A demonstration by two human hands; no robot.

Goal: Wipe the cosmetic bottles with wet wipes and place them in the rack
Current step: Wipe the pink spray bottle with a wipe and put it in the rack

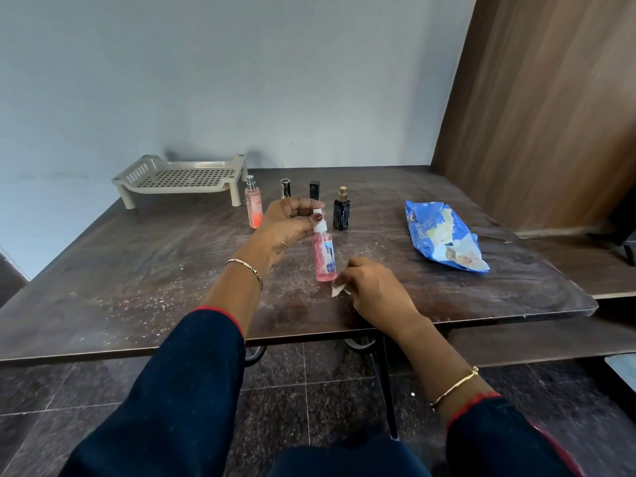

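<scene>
My left hand (287, 228) pinches the white cap of a pink spray bottle (324, 256), which stands upright on the dark table (137, 280). My right hand (373, 287) holds a small white wet wipe (338, 289) beside the bottle's base. Behind stand a taller pink bottle (253, 207), a clear-capped bottle (285, 188), a black bottle (314, 189) partly hidden by my left hand, and a black bottle with a gold cap (341, 210). The beige perforated rack (182, 179) sits at the back left with nothing on it.
A blue wet wipe packet (440, 235) lies on the right side of the table. White crumbs speckle the tabletop. A wooden panel (537, 108) rises at the right, and a lower table edge (585, 270) adjoins on that side.
</scene>
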